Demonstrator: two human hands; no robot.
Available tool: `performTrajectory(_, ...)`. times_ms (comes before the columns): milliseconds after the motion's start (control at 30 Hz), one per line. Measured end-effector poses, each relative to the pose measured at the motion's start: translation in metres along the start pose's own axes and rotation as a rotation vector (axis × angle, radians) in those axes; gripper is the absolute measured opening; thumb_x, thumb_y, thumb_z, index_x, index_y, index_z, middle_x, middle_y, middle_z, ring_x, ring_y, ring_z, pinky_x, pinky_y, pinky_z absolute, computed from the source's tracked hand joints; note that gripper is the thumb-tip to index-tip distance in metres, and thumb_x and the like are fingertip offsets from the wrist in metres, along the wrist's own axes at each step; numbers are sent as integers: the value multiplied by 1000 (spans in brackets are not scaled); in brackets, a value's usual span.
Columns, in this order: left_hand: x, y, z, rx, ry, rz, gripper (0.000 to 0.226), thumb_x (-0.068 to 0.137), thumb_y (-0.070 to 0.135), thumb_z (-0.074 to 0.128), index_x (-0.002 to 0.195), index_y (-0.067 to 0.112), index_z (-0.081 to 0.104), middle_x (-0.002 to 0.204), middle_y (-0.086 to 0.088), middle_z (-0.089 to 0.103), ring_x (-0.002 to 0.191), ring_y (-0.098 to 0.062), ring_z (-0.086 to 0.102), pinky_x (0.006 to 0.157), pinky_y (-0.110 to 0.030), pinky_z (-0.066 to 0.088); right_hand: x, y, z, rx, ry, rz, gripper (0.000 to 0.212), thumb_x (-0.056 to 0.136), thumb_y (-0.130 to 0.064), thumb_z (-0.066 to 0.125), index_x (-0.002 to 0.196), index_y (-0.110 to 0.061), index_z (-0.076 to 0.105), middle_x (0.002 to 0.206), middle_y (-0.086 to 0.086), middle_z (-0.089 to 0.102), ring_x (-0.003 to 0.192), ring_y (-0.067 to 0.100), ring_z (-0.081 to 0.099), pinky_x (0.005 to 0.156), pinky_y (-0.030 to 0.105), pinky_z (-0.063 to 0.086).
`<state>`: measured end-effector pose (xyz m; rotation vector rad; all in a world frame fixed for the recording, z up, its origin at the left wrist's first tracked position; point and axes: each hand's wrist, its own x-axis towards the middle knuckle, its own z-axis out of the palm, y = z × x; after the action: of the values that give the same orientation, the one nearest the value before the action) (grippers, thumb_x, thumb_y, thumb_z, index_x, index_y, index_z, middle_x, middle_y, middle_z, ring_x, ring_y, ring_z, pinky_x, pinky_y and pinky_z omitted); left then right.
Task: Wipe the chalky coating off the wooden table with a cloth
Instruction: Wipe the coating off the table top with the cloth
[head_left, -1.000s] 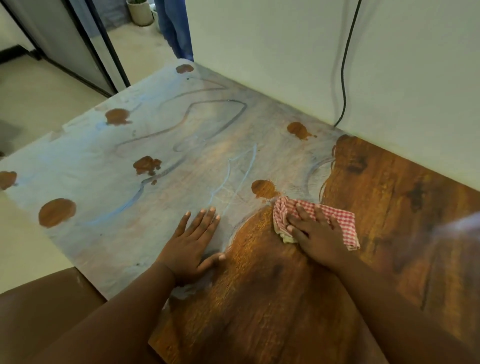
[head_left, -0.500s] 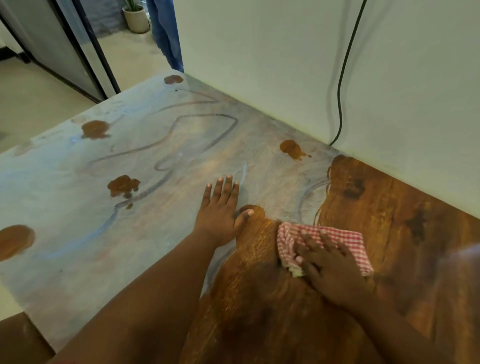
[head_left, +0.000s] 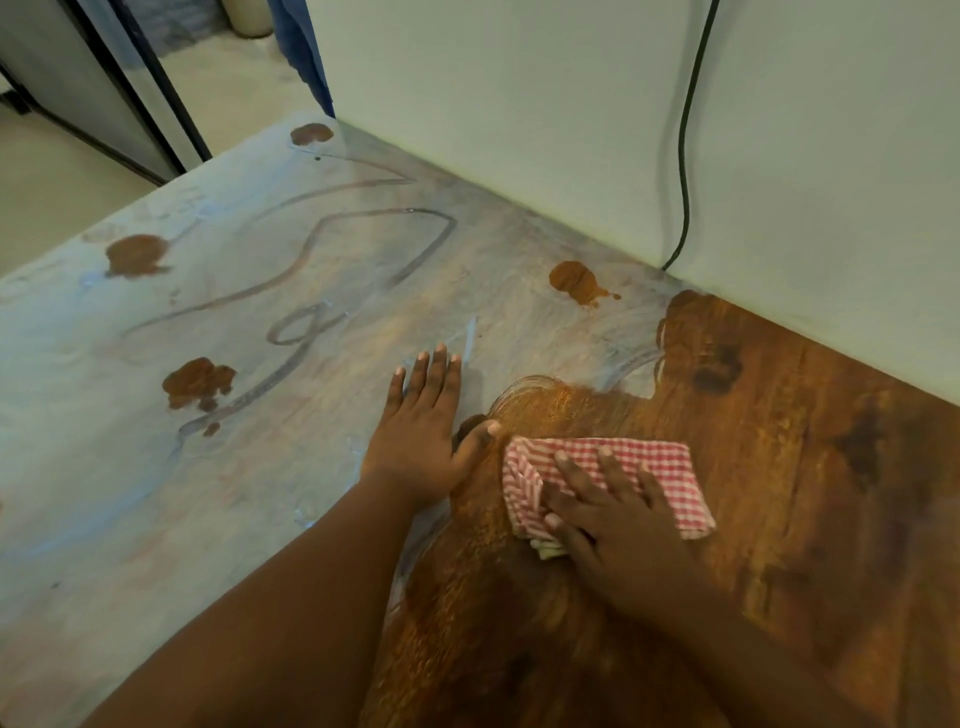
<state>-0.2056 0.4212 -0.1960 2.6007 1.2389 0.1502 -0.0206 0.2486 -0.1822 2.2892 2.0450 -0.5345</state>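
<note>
The wooden table (head_left: 779, 467) shows bare brown wood on its right half. A pale chalky coating (head_left: 130, 493) with brown spots and finger-drawn lines covers the left half. A folded red-and-white checked cloth (head_left: 649, 467) lies on the wiped wood near the coating's edge. My right hand (head_left: 608, 514) presses flat on the cloth with fingers spread. My left hand (head_left: 426, 431) rests flat on the coated part, just left of the cloth, thumb near the cloth's corner.
A white wall (head_left: 519, 130) runs along the table's far edge, with a black cable (head_left: 688, 130) hanging down to the tabletop. Beyond the far left corner are a dark door frame (head_left: 156, 104), floor, and blue trousers of a person (head_left: 306, 57).
My right hand has pulled the cloth nearer and slightly right over the wood. My left hand slid forward across the coating and now sits beside the cloth.
</note>
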Motion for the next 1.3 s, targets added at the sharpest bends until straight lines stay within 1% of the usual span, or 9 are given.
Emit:
performTrajectory(133,0,1,0,1,3,-6,90,85,77,1,151,17,-13,157,0,-22,142,-14,-26,114,-36,-21,21,54,-24,-9,30,190,53,88,-67,-5,139,-56,3,156,-19,-1,144,17,-8,113,48,-6)
performTrajectory(267,1,0,1,-21,-11,-5,91,84,78,2,151,18,-12,156,1,-22,142,-12,-27,114,-35,-21,93,42,-45,61,47,365,50,99,-53,17,148,-44,14,160,-8,1,145,30,-5,112,60,-4)
performTrajectory(367,1,0,0,-24,-3,0,90,85,78,4,151,19,-12,156,1,-21,141,-12,-28,114,-33,-22,102,3,-35,58,67,233,49,99,-48,18,147,-43,18,160,-6,5,145,34,-3,109,61,-9)
performTrajectory(500,1,-1,1,-30,11,9,89,85,77,3,151,20,-13,157,1,-20,142,-11,-26,114,-33,-20,48,3,-10,26,83,3,50,92,-61,4,141,-58,6,154,-23,-1,143,16,-9,108,47,-18)
performTrajectory(700,2,-2,3,-20,3,-3,88,85,79,2,149,23,-18,156,3,-24,140,-8,-29,114,-34,-21,95,89,-49,18,64,235,50,95,-60,10,145,-52,8,156,-19,-2,146,22,-2,112,54,0)
performTrajectory(833,2,0,1,-25,-21,-12,90,82,81,0,149,24,-19,155,4,-25,139,-8,-31,113,-33,-22,145,65,-63,107,76,377,49,98,-54,16,147,-48,11,160,-10,1,145,32,-3,110,60,-1)
performTrajectory(1067,-1,4,-6,17,-57,-22,91,79,79,-5,148,22,-20,155,0,-26,139,-12,-31,112,-32,-25,79,58,-35,43,4,26,50,89,-65,0,139,-61,-3,152,-25,-13,144,18,-10,110,52,-6)
performTrajectory(1167,14,12,-18,12,-27,9,91,79,77,-7,151,21,-10,157,-3,-16,142,-14,-25,112,-34,-25,74,101,-45,16,-13,173,41,93,-63,3,130,-65,-13,151,-24,-16,145,19,-9,112,51,-1)
performTrajectory(1300,86,25,-31,15,118,48,72,95,63,15,152,19,13,160,-2,7,146,-17,-9,115,-37,-17,92,117,-54,23,-33,394,52,94,-62,4,143,-54,-6,158,-17,-12,145,22,-8,113,52,-1)
